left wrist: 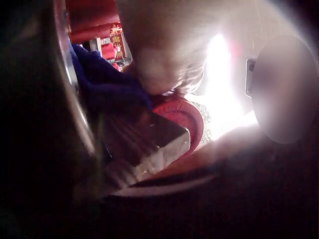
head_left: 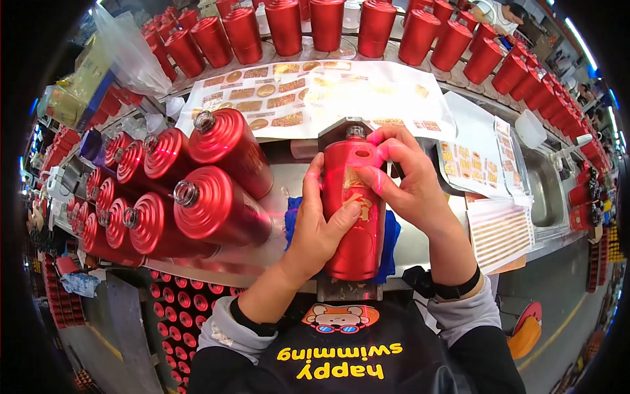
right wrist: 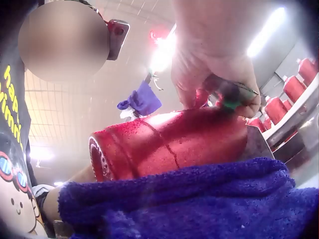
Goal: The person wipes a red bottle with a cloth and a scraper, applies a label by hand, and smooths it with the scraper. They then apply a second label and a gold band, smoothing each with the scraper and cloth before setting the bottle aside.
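A red bottle (head_left: 341, 244) with a clear glass neck lies in a holder in front of the person, its neck pointing away. The left hand (head_left: 316, 230) grips the bottle's left side, thumb on a gold label (head_left: 357, 209). At the upper right of the bottle, the right hand (head_left: 410, 180) has thumb and index finger bent at the surface near a small oval emblem (head_left: 362, 153); whether they pinch something is unclear. In the right wrist view the red bottle (right wrist: 164, 144) rests beside a blue towel (right wrist: 199, 204). The left wrist view shows the bottle's round base (left wrist: 192, 117).
Several red bottles (head_left: 213, 203) stand at the left. Behind the holder lies a sheet of gold labels (head_left: 262, 92); more label sheets (head_left: 502, 230) are on the right, near a metal sink (head_left: 545, 190). A row of red bottles (head_left: 326, 26) curves along the back.
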The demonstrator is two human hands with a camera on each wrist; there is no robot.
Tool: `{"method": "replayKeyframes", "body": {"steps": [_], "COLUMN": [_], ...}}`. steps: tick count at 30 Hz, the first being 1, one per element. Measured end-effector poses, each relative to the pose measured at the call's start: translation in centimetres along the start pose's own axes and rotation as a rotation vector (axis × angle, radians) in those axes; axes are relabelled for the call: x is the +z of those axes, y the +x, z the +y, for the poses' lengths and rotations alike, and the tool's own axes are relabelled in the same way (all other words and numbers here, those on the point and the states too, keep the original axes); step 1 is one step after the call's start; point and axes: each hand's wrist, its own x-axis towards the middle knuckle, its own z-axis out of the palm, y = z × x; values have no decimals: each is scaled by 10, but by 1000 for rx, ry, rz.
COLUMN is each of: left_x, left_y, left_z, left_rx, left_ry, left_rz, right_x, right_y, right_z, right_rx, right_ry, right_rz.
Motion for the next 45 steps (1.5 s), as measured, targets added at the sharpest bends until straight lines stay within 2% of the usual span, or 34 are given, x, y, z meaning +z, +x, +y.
{"method": "replayKeyframes", "body": {"steps": [5,14,17,20,24,27,29,32,35,38,45], "left_x": [-3,0,-1,-2,0,-1,-1,-3,-2,-1,-1], "left_y": [0,0,1,4,7,7,7,10,14,15,17], "left_z": [0,0,1,5,-1,5,5,3,1,1,2], "left_rx": [-4,14,-28,-73,-47,-67,-72,-105,-93,-78,-92], "left_ry": [20,19,-80,-136,-86,-57,-42,-168,-129,-34,-34], "left_rz": [-5,10,8,6,11,5,16,12,32,55,59], "right_x": [1,0,-3,2,12,13,17,5,7,17,9], "right_y": [2,1,-6,-32,-50,-51,-53,-47,-48,-52,-49], "right_z": [-4,1,-2,8,2,1,3,-7,0,10,1], "right_rx": [33,-15,119,308,510,547,508,602,640,518,561], "right_ry": [42,4,86,209,397,509,582,732,658,618,699], "right_rz": [-9,38,157,142,66,36,51,-12,-8,15,-10]}}
